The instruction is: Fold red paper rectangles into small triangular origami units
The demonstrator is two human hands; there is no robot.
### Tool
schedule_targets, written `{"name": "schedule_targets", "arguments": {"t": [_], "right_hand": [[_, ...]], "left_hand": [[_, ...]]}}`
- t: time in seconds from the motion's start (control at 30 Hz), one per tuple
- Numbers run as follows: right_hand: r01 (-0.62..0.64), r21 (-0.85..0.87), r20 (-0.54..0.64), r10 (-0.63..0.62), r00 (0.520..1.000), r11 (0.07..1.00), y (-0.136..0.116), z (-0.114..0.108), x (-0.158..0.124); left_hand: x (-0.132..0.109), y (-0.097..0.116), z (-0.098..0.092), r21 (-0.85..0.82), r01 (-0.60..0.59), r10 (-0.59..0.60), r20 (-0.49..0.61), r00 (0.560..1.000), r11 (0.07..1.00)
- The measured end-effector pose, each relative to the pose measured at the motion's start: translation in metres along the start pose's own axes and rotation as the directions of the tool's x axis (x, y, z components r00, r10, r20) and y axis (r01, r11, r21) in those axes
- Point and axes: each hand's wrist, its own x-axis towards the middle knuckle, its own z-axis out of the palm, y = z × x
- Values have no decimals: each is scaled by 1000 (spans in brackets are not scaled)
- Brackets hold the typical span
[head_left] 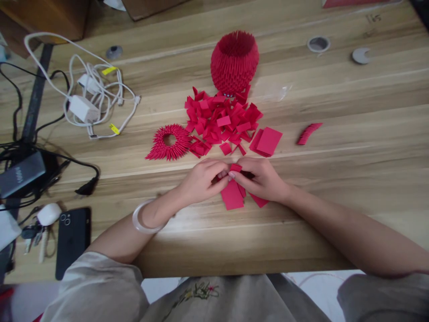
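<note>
On our wood-grained counter (342,179), folded red pieces (224,120) lie heaped just beyond our left grip (205,178) and right grip (264,180), both pinching one small red paper (235,167).

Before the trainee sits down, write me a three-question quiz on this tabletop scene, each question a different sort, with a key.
1. Open question: What do the left hand and right hand hold between them?
2. True or false: The person wears a pale bracelet on the left arm.
3. Fill in the blank: Seen from the person's side, the spiky red ring lies to the ____ of the loose red pile.

Key:
1. A small red paper piece.
2. True.
3. Left.
</note>
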Motion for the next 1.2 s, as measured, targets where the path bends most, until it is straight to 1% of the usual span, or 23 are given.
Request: {"name": "schedule_targets", "arguments": {"t": [0.6,0.83,1.07,1.2], "right_hand": [[12,-1,-11,-12,1000,1000,-1,0,1],[7,26,6,-7,1000,1000,-1,-1,1],[15,12,0,-15,1000,1000,-1,-1,1],[0,2,1,0,1000,1000,0,0,0]], "left_hand": [[1,1,-1,-2,-8,8,-4,1000,1000],[1,1,-1,-2,-11,11,-7,1000,1000],[0,0,-1,0,-3,3,-4,1000,1000],[1,0,0,-3,-5,5,-4,1000,1000]]}}
